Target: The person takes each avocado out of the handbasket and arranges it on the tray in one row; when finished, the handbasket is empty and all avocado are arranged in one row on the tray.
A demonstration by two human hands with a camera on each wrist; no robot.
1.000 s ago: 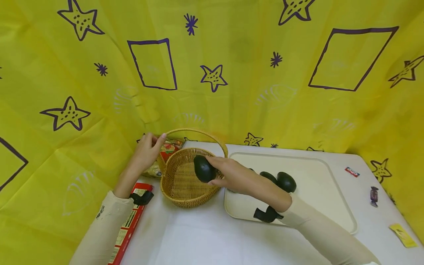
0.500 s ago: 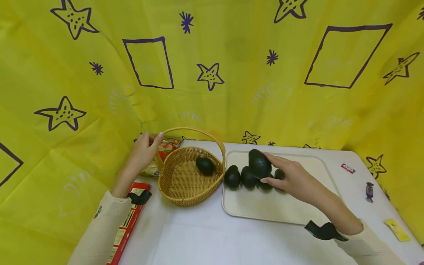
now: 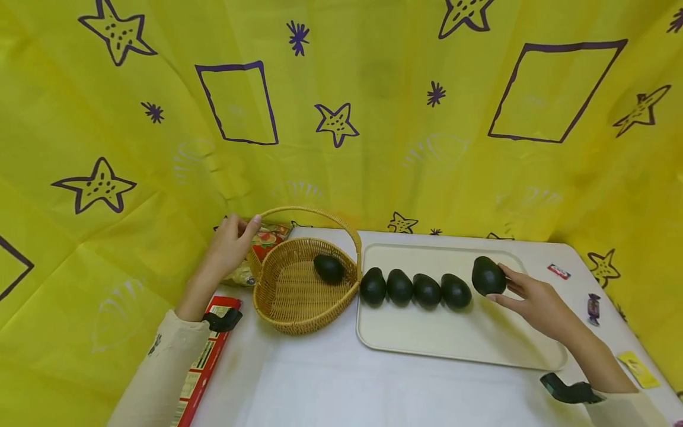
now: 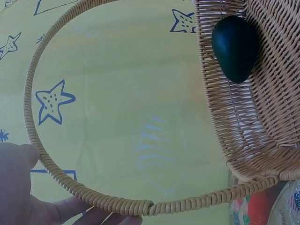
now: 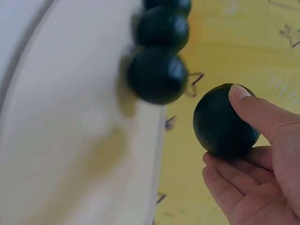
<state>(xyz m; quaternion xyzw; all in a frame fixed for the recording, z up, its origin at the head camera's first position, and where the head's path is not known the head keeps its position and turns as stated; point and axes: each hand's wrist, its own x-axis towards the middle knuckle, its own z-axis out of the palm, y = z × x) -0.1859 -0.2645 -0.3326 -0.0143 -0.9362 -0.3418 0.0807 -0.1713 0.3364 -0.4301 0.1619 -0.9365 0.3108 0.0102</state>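
My left hand (image 3: 235, 240) grips the arched handle (image 4: 29, 112) of a wicker basket (image 3: 299, 323), at the left side of the arch. Inside the basket, against its right back wall, lies one dark green avocado (image 3: 329, 268). My right hand (image 3: 536, 299) pinches another avocado (image 5: 225, 122) between thumb and fingers, over the right part of a cream tray (image 3: 427, 341). To the left of that hand, several avocados (image 3: 427, 290) stand in a row along the tray, running up to the basket's side.
A long red box (image 3: 205, 362) lies by my left forearm. Behind the basket are shiny food packets (image 3: 267, 240). Right of the tray lie a small red-and-white sweet (image 3: 559, 271), a purple wrapped candy (image 3: 593, 309) and a yellow packet (image 3: 638, 369). A yellow patterned cloth (image 3: 373, 178) hangs behind.
My right hand has carried its avocado rightward from over the basket, across the row, to the row's right end. The avocado in the basket has come into sight. My left hand keeps its grip.
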